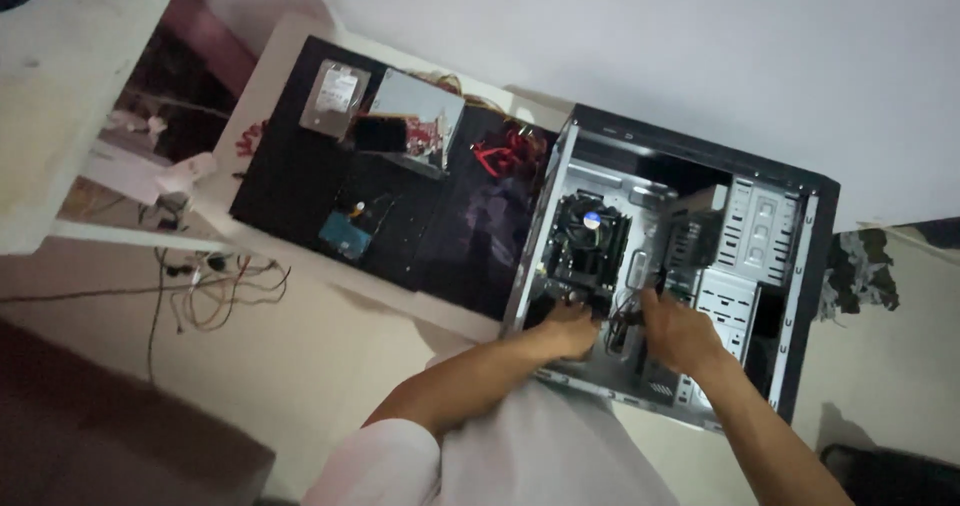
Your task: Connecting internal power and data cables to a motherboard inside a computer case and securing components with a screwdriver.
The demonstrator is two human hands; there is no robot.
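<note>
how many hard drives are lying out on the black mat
2. A silver hard drive lies at the mat's far end beside the grey power supply; a blue-topped hard drive lies near the mat's front edge. Others may sit hidden inside the computer case.

White table [262, 96] carries a black mat [300, 181] over most of its top; white edge shows along the left and front sides. Landmark: open computer case [680, 266], lying on its side at the right end of the table, its left wall at the mat's right edge. Left of the case, on the mat: tangle of red and yellow cables [505, 151]. Farther left, at the mat's back edge: grey power supply box [418, 116], then a silver hard drive [335, 94]. Left of the case toward the front edge: small blue circuit board [347, 234]. Light floor [300, 366] below the table, with loose cables [215, 281] lying on it.
</note>
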